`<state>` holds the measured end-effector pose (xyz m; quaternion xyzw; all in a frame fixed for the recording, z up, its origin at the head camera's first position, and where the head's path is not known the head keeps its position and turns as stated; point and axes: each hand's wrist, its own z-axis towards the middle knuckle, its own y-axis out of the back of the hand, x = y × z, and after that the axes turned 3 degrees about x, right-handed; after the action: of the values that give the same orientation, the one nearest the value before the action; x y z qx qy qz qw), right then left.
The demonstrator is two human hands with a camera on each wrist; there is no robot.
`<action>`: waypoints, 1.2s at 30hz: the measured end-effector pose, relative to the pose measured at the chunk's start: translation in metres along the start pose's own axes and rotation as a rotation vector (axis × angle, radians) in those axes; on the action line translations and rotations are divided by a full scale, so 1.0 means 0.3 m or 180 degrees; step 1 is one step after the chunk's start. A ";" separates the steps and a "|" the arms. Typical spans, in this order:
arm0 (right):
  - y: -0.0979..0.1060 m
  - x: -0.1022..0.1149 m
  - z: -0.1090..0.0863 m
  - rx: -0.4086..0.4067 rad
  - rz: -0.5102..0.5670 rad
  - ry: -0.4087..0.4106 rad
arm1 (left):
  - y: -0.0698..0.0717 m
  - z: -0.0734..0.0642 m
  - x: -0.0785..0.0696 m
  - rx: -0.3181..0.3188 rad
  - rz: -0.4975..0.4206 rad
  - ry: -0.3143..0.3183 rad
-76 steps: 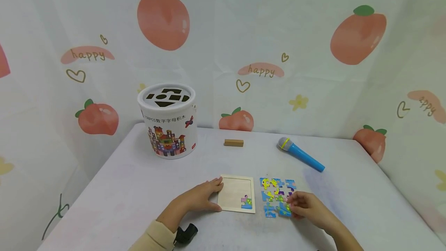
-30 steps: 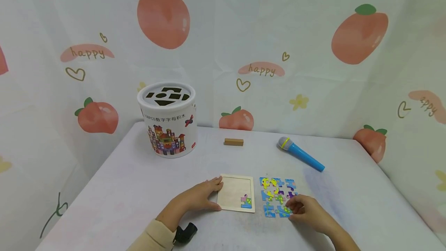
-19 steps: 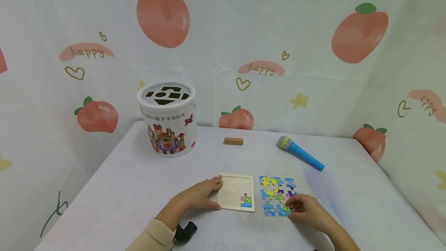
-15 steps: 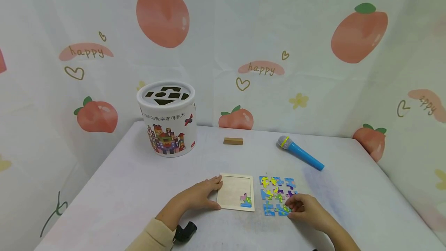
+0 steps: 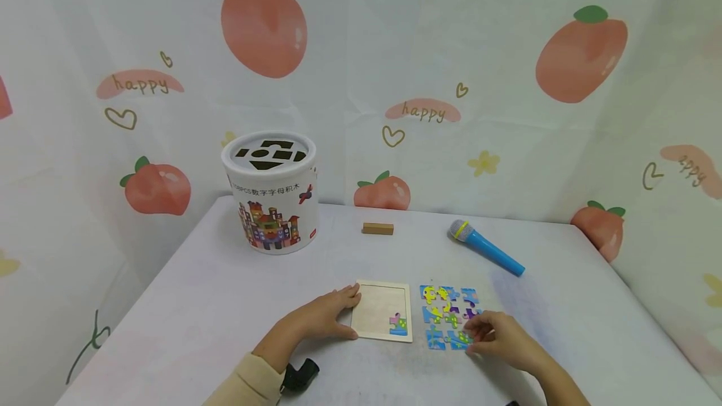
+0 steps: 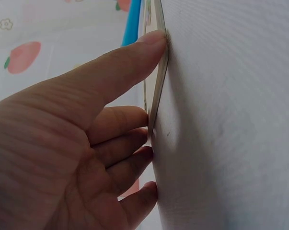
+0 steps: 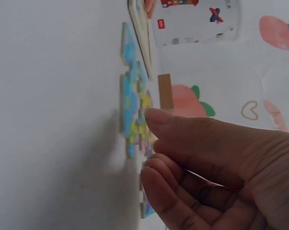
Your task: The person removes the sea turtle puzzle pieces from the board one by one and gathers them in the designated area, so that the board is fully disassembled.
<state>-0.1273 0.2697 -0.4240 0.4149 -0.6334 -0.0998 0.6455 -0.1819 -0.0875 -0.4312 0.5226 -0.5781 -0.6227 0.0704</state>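
Note:
My left hand (image 5: 324, 317) rests at the left side of a square wooden puzzle tray (image 5: 383, 338). In the left wrist view its straight thumb touches the tray's edge (image 6: 159, 81) near a corner, and the fingertips lie along it farther off. A few joined puzzle pieces (image 5: 398, 326) sit in the tray's lower right corner. To the right of the tray, several loose pieces (image 5: 451, 321) with blue, yellow, green and purple print lie on the table. Beside their lower right part is my right hand (image 5: 502, 338); its fingers bend loosely, with a gap between thumb and index finger (image 7: 156, 184) and nothing in it.
A white bucket (image 5: 273, 205) with shape holes in its lid stands at the back left. A wooden block (image 5: 378, 229) and a blue toy microphone (image 5: 487, 248) lie toward the back of the table. A black object (image 5: 301, 376) is by the left wrist.
Since the earliest frame, the lower right loose piece has been straightened, and my right hand has drawn back from it slightly. Recently that hand has lifted a little. The left hand stays put.

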 end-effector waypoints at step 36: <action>-0.085 0.164 0.276 0.0460 0.0198 0.0422 | -0.002 -0.001 -0.010 0.0013 0.0002 0.0132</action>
<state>-0.1831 0.1873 -0.4170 0.4463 -0.6074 -0.0061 0.6572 -0.1800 -0.0854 -0.4298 0.5353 -0.5779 -0.6106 0.0814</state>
